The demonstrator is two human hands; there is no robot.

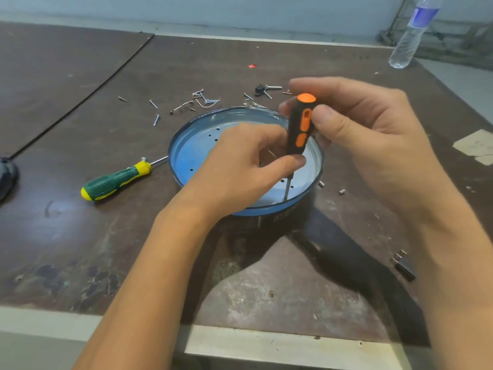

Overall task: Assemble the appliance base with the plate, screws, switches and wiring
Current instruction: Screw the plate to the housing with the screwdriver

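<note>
A round blue-rimmed plate with several small holes sits on a dark appliance base in the middle of the table. A black-and-orange screwdriver stands upright over it, its tip down at the plate's near right edge. My right hand grips the top of the handle. My left hand lies over the plate and pinches the handle's lower end. Loose screws lie scattered behind the plate. A small black switch part lies near them.
A green-and-yellow screwdriver lies left of the plate. A water bottle stands at the far right. A black connector lies at the near right, small metal bits beside the plate, paper scraps at the right edge.
</note>
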